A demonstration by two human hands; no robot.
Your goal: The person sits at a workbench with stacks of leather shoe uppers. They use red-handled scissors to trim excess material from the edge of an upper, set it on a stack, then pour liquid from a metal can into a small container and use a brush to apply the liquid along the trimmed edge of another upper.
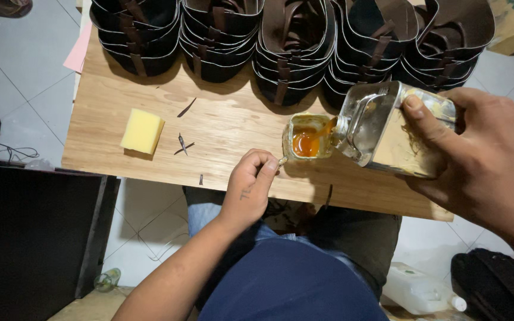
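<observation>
My right hand [480,157] grips a rectangular metal can [388,128], tilted left so orange glue pours from its spout. The stream falls into a small square container [306,138] on the wooden board [227,125], which holds a pool of orange glue. My left hand [250,187] rests at the board's near edge just left of the container, fingers curled, seemingly pinching a thin tool by the container's lower left corner. Several stacks of dark brown leather sandal uppers [292,47] line the far side of the board.
A yellow sponge [143,131] lies on the board's left part, with small dark leather scraps [182,142] beside it. A pink sheet [78,50] sticks out at the far left. Below are tiled floor, a black cabinet [31,238], a white plastic jug [417,288] and a dark bag [495,285].
</observation>
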